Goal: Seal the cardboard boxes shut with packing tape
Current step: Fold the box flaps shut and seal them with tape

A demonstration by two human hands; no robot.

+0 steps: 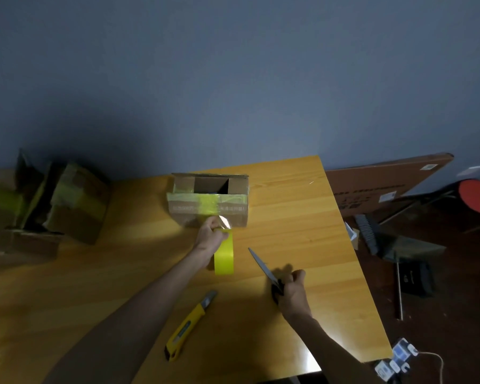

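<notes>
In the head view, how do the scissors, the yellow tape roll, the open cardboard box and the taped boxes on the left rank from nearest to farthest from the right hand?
1. scissors, gripped in the right hand itself.
2. yellow tape roll, to its left, held by the left hand.
3. open cardboard box, beyond the roll.
4. taped boxes, at the table's far left.

Yellow-green on brown, over amber grain.
The glossy yellow-green packing tape roll [224,259] matches the strip across the brown cardboard box [183,217]; the amber wooden table [288,217] shows streaky grain; the plastic utility knife [186,325] is yellow and black; the metal scissors [261,263] are silver with black handles.
</notes>
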